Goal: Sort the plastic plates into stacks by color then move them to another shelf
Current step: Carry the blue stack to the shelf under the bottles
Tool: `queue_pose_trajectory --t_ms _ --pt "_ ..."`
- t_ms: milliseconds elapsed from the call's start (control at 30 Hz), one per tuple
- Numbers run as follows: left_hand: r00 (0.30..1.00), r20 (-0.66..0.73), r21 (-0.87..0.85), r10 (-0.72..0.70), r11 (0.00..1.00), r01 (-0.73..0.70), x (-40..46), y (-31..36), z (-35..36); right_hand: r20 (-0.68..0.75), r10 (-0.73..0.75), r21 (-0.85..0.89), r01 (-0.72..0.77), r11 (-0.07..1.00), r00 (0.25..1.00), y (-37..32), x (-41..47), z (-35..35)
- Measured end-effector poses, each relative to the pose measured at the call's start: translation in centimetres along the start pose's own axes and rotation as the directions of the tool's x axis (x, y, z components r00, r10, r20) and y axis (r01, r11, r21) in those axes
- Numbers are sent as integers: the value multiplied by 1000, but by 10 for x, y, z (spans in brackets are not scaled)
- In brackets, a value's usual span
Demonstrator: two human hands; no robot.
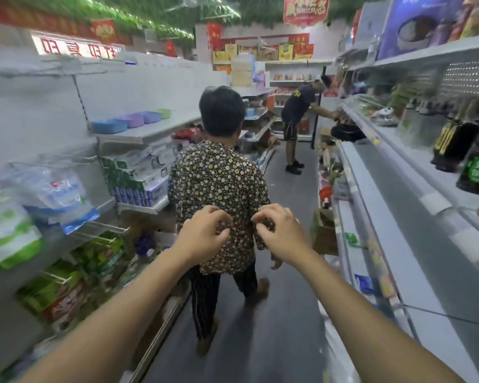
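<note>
Stacks of plastic plates stand in a row on a white shelf [150, 131] at the left: a blue stack [109, 125], two purple stacks [132, 120] [150, 116], and a green one [164, 113] farthest back. Both my arms reach forward down the aisle. My left hand [202, 232] and my right hand [280, 230] hover side by side with fingers loosely curled, holding nothing, well short of the plates.
A person in a floral shirt [219, 194] walks just ahead of my hands in the narrow aisle. Another person [296, 120] bends at the right shelves farther back. Stocked shelves [398, 205] line both sides; packaged goods [53, 194] fill the lower left.
</note>
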State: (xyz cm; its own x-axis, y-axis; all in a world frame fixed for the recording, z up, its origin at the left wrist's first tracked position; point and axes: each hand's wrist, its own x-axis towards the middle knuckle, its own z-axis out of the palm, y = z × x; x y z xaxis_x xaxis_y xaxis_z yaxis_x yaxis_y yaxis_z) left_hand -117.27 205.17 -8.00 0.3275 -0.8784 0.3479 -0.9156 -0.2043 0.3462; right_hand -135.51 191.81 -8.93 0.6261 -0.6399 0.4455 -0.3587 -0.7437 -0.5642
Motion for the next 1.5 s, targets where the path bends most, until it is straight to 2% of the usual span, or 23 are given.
queue_pose_trajectory --t_ms 233,333,467,700,833,1000,1200,1367,1500 --pt "997 -75 -2 -28 1000 28 78 -72 -57 103 -168 -14 170 985 980 -43 128 42" --pt "996 -93 36 -10 999 13 122 -110 -75 101 -216 -19 219 975 971 -56 191 68" --pt "995 -96 64 -5 998 11 188 -163 -95 110 -253 -35 258 966 961 -67 277 100" --pt "993 -122 148 5 989 13 287 -229 -117 128 -305 34 303 952 944 -63 407 150" --pt "990 -139 172 -37 983 61 346 -270 -115 135 -358 81 350 933 924 -53 480 179" --pt "972 -181 216 -152 958 190 417 -316 -106 171 -431 99 420 902 886 -31 577 214" --pt "902 -286 228 -324 891 392 471 -371 -106 265 -562 183 531 827 783 -23 686 263" --pt "801 -363 208 -476 796 568 488 -431 -117 321 -648 273 588 761 690 -45 750 321" --pt "683 -435 196 -587 678 708 490 -488 -132 372 -710 339 624 704 598 -67 791 372"
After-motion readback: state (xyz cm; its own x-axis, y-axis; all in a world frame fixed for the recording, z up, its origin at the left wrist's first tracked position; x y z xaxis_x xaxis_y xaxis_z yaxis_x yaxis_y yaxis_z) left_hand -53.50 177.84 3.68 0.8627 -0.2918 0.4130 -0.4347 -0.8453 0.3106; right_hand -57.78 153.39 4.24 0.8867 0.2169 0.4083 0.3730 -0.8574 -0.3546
